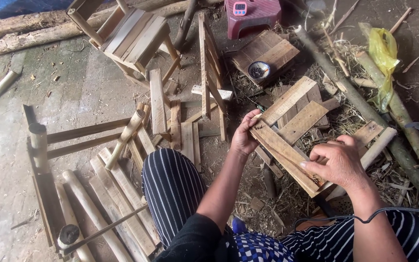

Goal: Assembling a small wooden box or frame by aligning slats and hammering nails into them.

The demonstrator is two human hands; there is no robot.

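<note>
Left hand (pixel 243 137): you grip the slat frame's (pixel 287 145) upper end.
Right hand (pixel 338 162): you pinch its lower end.

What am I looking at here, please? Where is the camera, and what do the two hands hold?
The single picture comes from a camera worn on a person's head, looking down at their own hands and striped trousers. No machine is involved. The left hand and the right hand grip opposite ends of a small frame of flat wooden slats. On the concrete floor lie loose slats, round bamboo poles, a small wooden stool, a small bowl, a red plastic stool and a yellow plastic bag.
</note>
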